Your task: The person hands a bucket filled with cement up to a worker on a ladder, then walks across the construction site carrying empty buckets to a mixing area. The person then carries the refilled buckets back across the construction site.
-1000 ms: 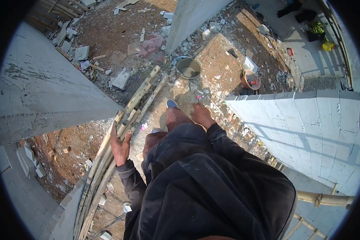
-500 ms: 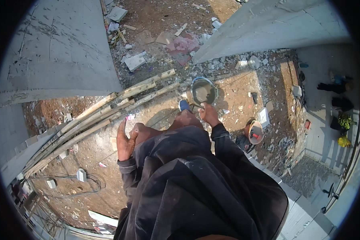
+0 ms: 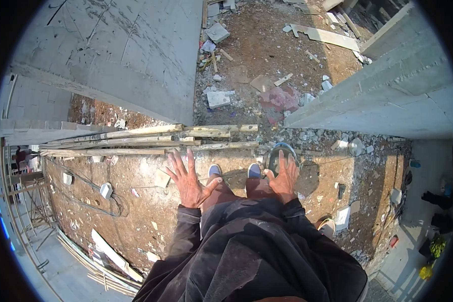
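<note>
Both of my hands hang in the air before me, palms down and holding nothing. My left hand (image 3: 190,180) has its fingers spread wide, with bamboo-like poles on the ground beyond the fingertips. Over on the right, my right hand (image 3: 284,180) is also open, thumb apart from the fingers. It overlaps a round bucket (image 3: 273,162) standing on the ground near my right foot. The hand hides much of the bucket, so its contents are hard to make out. Whether the hand touches the rim cannot be told.
Long poles (image 3: 110,142) lie from the left toward the middle. Grey walls (image 3: 121,55) rise at far left and far right (image 3: 377,95). Rubble and white blocks (image 3: 218,99) litter the dirt. A cable (image 3: 93,196) lies at left, and a second container (image 3: 326,227) stands by my right arm.
My right hand was closed by the bucket's near rim; now its fingers are open above the bucket. My left hand's fingers have spread. The view has turned, and both feet now show.
</note>
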`<state>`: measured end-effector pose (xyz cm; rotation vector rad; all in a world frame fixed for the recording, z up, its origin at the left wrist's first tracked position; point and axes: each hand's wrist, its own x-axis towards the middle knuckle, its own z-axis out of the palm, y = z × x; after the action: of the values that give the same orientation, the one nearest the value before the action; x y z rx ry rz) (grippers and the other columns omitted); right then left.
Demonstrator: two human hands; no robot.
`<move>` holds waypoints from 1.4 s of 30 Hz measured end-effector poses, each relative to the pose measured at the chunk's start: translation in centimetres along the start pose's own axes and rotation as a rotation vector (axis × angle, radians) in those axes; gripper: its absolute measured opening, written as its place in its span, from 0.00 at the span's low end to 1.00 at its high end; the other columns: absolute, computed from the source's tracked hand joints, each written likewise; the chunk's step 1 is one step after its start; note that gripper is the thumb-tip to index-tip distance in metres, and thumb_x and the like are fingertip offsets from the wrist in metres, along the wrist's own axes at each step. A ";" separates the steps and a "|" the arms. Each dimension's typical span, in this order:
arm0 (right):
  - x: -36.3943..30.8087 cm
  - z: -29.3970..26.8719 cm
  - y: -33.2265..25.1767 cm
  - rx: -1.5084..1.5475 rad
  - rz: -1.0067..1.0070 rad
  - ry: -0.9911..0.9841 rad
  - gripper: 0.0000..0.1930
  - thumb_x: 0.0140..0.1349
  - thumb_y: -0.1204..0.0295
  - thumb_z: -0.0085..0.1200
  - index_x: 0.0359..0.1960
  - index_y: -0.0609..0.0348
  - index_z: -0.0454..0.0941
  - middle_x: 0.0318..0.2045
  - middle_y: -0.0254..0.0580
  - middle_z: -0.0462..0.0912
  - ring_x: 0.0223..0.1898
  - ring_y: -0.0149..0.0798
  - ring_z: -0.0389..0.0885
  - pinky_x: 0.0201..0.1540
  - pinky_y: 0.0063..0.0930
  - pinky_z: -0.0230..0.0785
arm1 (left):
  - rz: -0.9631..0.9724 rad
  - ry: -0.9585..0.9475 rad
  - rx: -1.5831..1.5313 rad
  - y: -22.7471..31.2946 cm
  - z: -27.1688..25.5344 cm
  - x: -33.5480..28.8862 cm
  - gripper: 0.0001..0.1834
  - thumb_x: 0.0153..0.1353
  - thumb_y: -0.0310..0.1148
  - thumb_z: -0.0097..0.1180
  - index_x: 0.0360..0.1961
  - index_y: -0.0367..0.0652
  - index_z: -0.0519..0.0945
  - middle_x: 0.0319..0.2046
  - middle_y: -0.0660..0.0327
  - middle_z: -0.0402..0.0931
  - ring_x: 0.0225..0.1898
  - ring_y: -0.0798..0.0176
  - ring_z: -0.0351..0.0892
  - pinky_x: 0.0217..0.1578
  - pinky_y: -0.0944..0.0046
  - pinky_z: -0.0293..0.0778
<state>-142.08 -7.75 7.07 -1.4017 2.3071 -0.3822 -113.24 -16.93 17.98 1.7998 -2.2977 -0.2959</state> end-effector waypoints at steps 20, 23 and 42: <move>5.0 -9.2 -15.4 -0.017 -0.257 0.227 0.46 0.52 0.61 0.64 0.73 0.36 0.53 0.70 0.63 0.52 0.73 0.62 0.44 0.67 0.75 0.35 | 0.077 0.202 0.035 4.0 -1.7 5.7 0.59 0.43 0.75 0.56 0.73 0.55 0.58 0.74 0.43 0.39 0.75 0.32 0.30 0.62 0.18 0.24; 3.7 -8.3 -17.1 -0.081 -0.438 0.179 0.46 0.53 0.60 0.64 0.73 0.36 0.54 0.69 0.63 0.54 0.73 0.63 0.45 0.67 0.75 0.34 | -0.075 0.255 0.074 0.1 -2.4 5.6 0.62 0.40 0.77 0.56 0.75 0.60 0.52 0.75 0.42 0.37 0.75 0.33 0.30 0.62 0.17 0.27; 4.7 -8.1 -12.9 -0.072 -0.344 0.269 0.44 0.51 0.57 0.63 0.72 0.39 0.57 0.69 0.65 0.53 0.72 0.65 0.46 0.66 0.76 0.34 | -0.050 0.211 0.107 0.5 -2.6 7.1 0.66 0.37 0.71 0.64 0.75 0.58 0.49 0.75 0.49 0.39 0.75 0.35 0.29 0.63 0.18 0.27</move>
<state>-137.86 -17.60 18.80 -1.8922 2.2992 -0.6288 -114.63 -23.77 20.86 1.8422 -2.1624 0.0106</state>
